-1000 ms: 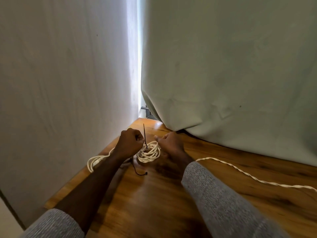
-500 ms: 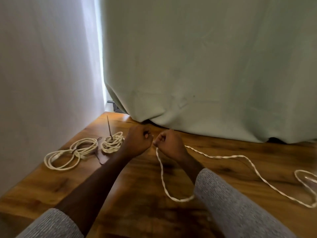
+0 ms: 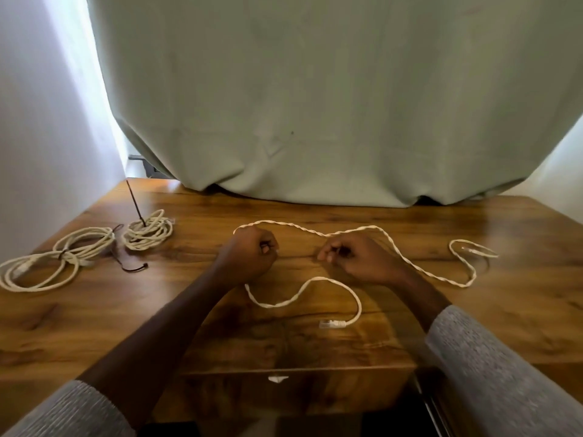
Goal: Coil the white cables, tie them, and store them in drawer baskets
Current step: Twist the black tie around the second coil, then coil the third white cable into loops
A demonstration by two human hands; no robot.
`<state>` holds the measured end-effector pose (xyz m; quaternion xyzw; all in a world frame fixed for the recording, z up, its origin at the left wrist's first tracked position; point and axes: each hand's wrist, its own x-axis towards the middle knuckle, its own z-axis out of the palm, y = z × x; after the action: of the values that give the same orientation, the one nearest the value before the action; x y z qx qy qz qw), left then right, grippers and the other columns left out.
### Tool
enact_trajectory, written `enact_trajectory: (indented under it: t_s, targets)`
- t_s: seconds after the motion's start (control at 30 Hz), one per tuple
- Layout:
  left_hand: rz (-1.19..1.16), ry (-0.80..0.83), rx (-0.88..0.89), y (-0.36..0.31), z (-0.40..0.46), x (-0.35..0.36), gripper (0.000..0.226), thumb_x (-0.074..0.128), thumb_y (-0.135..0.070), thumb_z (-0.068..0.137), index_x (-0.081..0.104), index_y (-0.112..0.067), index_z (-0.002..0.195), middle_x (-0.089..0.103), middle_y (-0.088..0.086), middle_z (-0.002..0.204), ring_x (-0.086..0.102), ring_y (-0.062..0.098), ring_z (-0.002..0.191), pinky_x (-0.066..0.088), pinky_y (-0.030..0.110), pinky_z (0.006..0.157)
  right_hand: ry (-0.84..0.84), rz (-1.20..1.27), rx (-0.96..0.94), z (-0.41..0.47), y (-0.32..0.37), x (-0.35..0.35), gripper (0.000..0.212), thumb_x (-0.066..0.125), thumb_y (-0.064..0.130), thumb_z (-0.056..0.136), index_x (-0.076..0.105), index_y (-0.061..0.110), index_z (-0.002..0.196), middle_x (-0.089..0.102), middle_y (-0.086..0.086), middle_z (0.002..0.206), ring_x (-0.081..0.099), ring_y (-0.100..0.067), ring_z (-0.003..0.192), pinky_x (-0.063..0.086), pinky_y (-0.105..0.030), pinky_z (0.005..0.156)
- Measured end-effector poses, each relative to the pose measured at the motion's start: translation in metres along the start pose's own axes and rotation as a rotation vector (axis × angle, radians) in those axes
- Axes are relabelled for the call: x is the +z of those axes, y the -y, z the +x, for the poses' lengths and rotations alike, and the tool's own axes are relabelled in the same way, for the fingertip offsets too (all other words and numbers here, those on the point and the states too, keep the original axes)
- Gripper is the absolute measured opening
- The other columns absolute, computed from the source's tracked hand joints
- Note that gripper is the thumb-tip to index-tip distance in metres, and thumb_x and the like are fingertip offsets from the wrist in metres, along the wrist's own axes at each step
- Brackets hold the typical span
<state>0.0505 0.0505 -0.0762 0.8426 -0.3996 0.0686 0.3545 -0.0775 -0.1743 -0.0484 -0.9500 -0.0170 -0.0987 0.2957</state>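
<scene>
The long white twisted cable with clear plug ends is the one I have in hand now, lying loose across the middle of the brown wood-grain tabletop. My left hand is curled into a fist around it near one bend, and my right hand pinches it a little way along, fingers and thumb closed on the strand. From my left fist one end trails toward me in a slack wave and finishes in its clear plug; from my right hand the rest runs off to the right into a small loop.

Further left, the small tight white coil is bound, its dark tie tail standing up uncut. Beside it lies the larger, looser white coil, with a dark band at its waist. A spare dark tie lies near them.

By my reckoning two cables are coiled and tied; this third has no coils yet, and nothing is stored, with no drawer baskets in sight.
</scene>
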Motion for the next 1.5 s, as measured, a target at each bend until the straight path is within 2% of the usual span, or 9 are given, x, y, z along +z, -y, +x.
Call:
enact_trajectory:
  t_s: [0.17, 0.37, 0.57, 0.73, 0.83, 1.07, 1.2, 1.33, 1.5]
  targets:
    - [0.011, -0.014, 0.016, -0.001, 0.003, 0.006, 0.008, 0.07, -0.015, 0.083, 0.076, -0.018, 0.08, 0.069, -0.011, 0.077, 0.06, 0.001, 0.072, 0.046, 0.021, 0.065, 0.134, -0.127, 0.128, -0.022, -0.009, -0.003, 0.015, 0.085, 0.03, 0.077, 0.073, 0.026, 0.086, 0.07, 0.01, 0.078, 0.065, -0.002, 0.074, 0.048, -0.016, 0.064]
    - [-0.079, -0.044, 0.018, -0.002, 0.011, 0.01, 0.008, 0.067, -0.013, 0.088, 0.074, -0.016, 0.085, 0.067, -0.008, 0.076, 0.058, 0.001, 0.069, 0.042, 0.02, 0.061, 0.14, -0.242, 0.136, -0.011, 0.003, 0.002, 0.007, 0.071, 0.026, 0.088, 0.067, 0.022, 0.085, 0.067, 0.009, 0.081, 0.064, -0.012, 0.076, 0.046, -0.026, 0.063]
    - [-0.27, -0.412, 0.197, -0.025, 0.028, 0.007, 0.022, 0.065, -0.031, 0.089, 0.065, -0.011, 0.08, 0.061, 0.001, 0.07, 0.054, 0.011, 0.063, 0.038, 0.017, 0.056, -0.157, 0.233, 0.286, 0.017, 0.016, -0.022, 0.017, 0.061, 0.005, 0.087, 0.065, 0.02, 0.095, 0.066, -0.003, 0.063, 0.053, -0.012, 0.041, 0.038, -0.019, 0.039]
    - [-0.325, 0.0, 0.373, -0.042, 0.05, 0.01, 0.033, 0.065, -0.038, 0.091, 0.07, -0.009, 0.077, 0.067, -0.001, 0.07, 0.06, 0.008, 0.065, 0.04, 0.015, 0.061, -0.344, 0.334, 0.332, 0.057, 0.027, -0.031, 0.015, 0.062, 0.011, 0.085, 0.071, 0.015, 0.074, 0.062, -0.005, 0.056, 0.051, -0.013, 0.04, 0.036, -0.021, 0.039]
    - [-0.379, 0.161, 0.3, -0.044, 0.063, 0.022, 0.04, 0.052, -0.039, 0.1, 0.069, -0.013, 0.074, 0.068, 0.002, 0.066, 0.061, 0.014, 0.06, 0.048, 0.036, 0.06, -0.436, 0.389, 0.345, 0.079, 0.031, -0.036, 0.014, 0.065, 0.012, 0.08, 0.071, 0.014, 0.068, 0.067, -0.008, 0.061, 0.053, -0.016, 0.042, 0.039, -0.023, 0.042]
    - [-1.415, 0.261, -0.161, -0.067, 0.081, 0.014, 0.043, 0.039, -0.046, 0.101, 0.045, -0.015, 0.072, 0.031, -0.001, 0.055, 0.028, 0.012, 0.043, 0.027, 0.025, 0.044, -0.512, 0.669, 0.166, 0.11, 0.023, -0.033, 0.047, 0.049, 0.04, 0.103, 0.076, 0.006, 0.085, 0.066, 0.0, 0.066, 0.06, -0.009, 0.063, 0.047, -0.021, 0.059]
    - [-1.73, 0.409, -0.074, -0.058, 0.092, 0.014, 0.056, 0.031, -0.054, 0.1, 0.061, -0.009, 0.084, 0.026, -0.005, 0.046, 0.016, 0.008, 0.038, 0.015, 0.025, 0.041, -0.431, 0.877, 0.04, 0.116, 0.013, -0.001, 0.035, 0.054, 0.043, 0.096, 0.063, 0.013, 0.08, 0.063, -0.013, 0.075, 0.06, -0.023, 0.073, 0.048, -0.029, 0.067]
    - [-1.814, 0.363, -0.038, -0.044, 0.099, 0.01, 0.053, 0.033, -0.039, 0.103, 0.063, -0.004, 0.129, 0.042, -0.002, 0.046, 0.04, 0.009, 0.037, 0.036, 0.024, 0.041, -0.236, 0.839, 0.132, 0.123, 0.012, 0.031, 0.019, 0.054, 0.03, 0.099, 0.06, 0.012, 0.098, 0.067, 0.011, 0.067, 0.064, -0.003, 0.059, 0.053, -0.028, 0.058]
    - [-1.954, 0.24, -0.051, -0.029, 0.112, 0.0, 0.05, 0.032, -0.034, 0.102, 0.054, -0.005, 0.138, 0.077, 0.009, 0.09, 0.075, 0.023, 0.084, 0.06, 0.04, 0.078, -0.235, 0.785, 0.14, 0.125, 0.023, 0.034, 0.017, 0.048, 0.008, 0.104, 0.061, 0.012, 0.113, 0.068, -0.008, 0.088, 0.068, -0.001, 0.067, 0.056, -0.022, 0.061]
